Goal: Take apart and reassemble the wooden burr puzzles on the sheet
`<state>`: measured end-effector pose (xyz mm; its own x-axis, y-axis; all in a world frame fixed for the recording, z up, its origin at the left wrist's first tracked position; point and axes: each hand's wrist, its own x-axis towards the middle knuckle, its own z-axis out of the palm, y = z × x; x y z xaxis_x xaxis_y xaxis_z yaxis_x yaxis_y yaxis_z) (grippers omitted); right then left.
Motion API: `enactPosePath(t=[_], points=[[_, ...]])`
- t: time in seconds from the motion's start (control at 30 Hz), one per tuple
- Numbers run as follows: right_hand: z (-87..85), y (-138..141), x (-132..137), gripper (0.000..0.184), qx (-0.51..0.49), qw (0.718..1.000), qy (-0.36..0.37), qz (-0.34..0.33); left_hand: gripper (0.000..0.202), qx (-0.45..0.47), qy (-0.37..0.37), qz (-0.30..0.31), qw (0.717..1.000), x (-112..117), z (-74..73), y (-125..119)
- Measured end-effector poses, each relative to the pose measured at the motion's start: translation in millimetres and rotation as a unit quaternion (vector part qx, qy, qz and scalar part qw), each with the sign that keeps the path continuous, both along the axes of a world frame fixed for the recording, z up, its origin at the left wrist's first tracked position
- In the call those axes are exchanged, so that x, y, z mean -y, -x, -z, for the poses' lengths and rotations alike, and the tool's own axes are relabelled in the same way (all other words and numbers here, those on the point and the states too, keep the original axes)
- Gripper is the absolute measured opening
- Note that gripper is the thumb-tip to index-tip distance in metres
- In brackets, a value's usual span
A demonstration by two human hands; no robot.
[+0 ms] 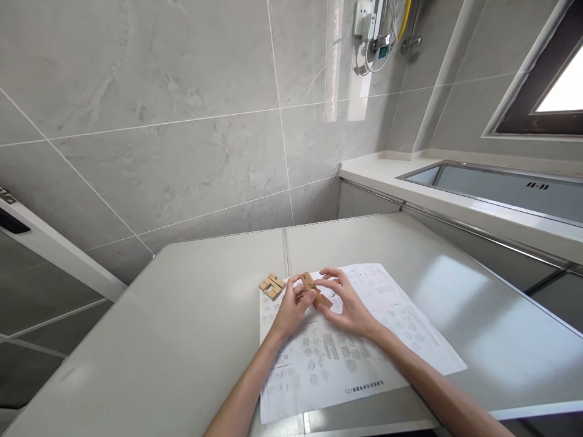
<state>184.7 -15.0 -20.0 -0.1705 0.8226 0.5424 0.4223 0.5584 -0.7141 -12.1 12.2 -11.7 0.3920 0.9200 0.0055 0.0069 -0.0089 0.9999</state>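
Observation:
Over the printed sheet [328,388], my left hand [294,306] is closed around a small wooden puzzle piece [307,280] marked with a dark figure. My right hand [348,306] curves in from the other side, its thumb and fingers at the lower end of the wood. Another wooden part [325,300] sticks out at an angle there; whether it is joined to the marked piece I cannot tell. Left of my hands, several wooden pieces [272,286] lie together at the sheet's upper left corner, with a gap in their middle.
The pale table [182,340] has a seam running across it. A white counter [378,173] with a metal sink [501,188] stands to the right. Tiled wall [182,152] rises behind. A socket with cables [367,21] is on it, and a white-framed panel [59,249] stands at the left.

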Motion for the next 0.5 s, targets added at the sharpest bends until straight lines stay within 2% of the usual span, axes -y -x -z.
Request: enactPosePath(t=[0.1,0.27,0.5], points=[[-0.4,1.9,2.5,0.046,0.013,1.000,0.006,-0.020,0.070,-0.007,-0.011,0.000,1.000,0.4,0.7,-1.4],[8.6,0.4,-2.9,0.035,0.025,1.000,0.013,0.007,0.070,-0.014,-0.019,0.018,1.000,0.5,2.2,-1.8],[15.1,-2.5,-10.4,0.031,0.003,0.998,0.054,0.020,0.077,-0.012,-0.017,0.025,0.999,0.2,-0.3,0.3]])
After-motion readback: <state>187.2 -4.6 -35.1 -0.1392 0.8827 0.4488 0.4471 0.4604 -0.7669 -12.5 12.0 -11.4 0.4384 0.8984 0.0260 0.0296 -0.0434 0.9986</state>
